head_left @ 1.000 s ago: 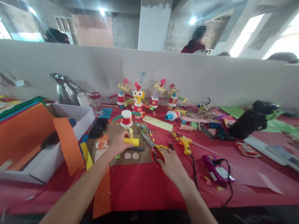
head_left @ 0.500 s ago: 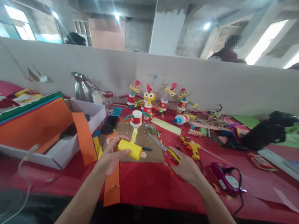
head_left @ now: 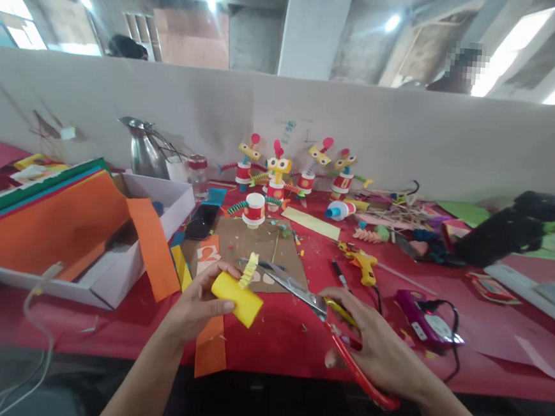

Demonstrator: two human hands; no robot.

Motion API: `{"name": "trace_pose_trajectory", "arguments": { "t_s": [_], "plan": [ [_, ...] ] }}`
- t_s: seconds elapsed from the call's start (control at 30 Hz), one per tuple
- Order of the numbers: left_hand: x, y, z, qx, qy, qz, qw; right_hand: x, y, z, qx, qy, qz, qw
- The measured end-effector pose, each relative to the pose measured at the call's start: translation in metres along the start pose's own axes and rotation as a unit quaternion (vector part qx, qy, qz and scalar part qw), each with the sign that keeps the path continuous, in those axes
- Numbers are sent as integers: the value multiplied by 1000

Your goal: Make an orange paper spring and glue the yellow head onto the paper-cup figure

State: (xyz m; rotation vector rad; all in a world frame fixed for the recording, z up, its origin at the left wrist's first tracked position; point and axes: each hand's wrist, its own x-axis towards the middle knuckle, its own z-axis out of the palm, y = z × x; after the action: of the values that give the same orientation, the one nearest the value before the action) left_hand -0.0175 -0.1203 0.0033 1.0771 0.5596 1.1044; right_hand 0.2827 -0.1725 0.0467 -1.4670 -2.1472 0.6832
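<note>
My left hand is closed round a yellow paper tube, held tilted above the front of the table. A folded pale yellow paper strip sticks up from the tube. My right hand grips a pair of scissors with red and yellow handles; the blades point left toward the tube without touching it. Beyond the tube, a red and white paper cup with green folded-paper arms stands on a brown cardboard sheet. An orange paper strip lies under my left hand.
Several finished paper-cup figures stand at the back. On the left is a white box with coloured sheets, near a metal jug. A yellow glue gun, a marker and a purple corded device lie right.
The scissors have been lifted off the table in my right hand and brought left toward the tube. The tube has tilted, its right end lower. The view has shifted slightly downward.
</note>
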Motion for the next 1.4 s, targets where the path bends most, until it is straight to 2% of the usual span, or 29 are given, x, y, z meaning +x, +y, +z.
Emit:
{"name": "trace_pose_trajectory", "arguments": {
  "t_s": [0.2,0.37,0.6,1.07,1.4],
  "plan": [
    [-2,3,1,7,2,-9,1000,7,2,4,-3,10,-3,1000],
    [-3,3,0,10,1,-18,1000,6,4,-2,-27,11,0,1000],
    [1,6,4,13,-24,-17,999,4,2,-6,-67,12,-36,997],
    [1,9,8,32,-41,-35,998,11,4,-11,-33,32,-35,998],
    [1,8,7,48,-45,-22,998,8,7,-15,-87,26,-43,995]
  ]
}}
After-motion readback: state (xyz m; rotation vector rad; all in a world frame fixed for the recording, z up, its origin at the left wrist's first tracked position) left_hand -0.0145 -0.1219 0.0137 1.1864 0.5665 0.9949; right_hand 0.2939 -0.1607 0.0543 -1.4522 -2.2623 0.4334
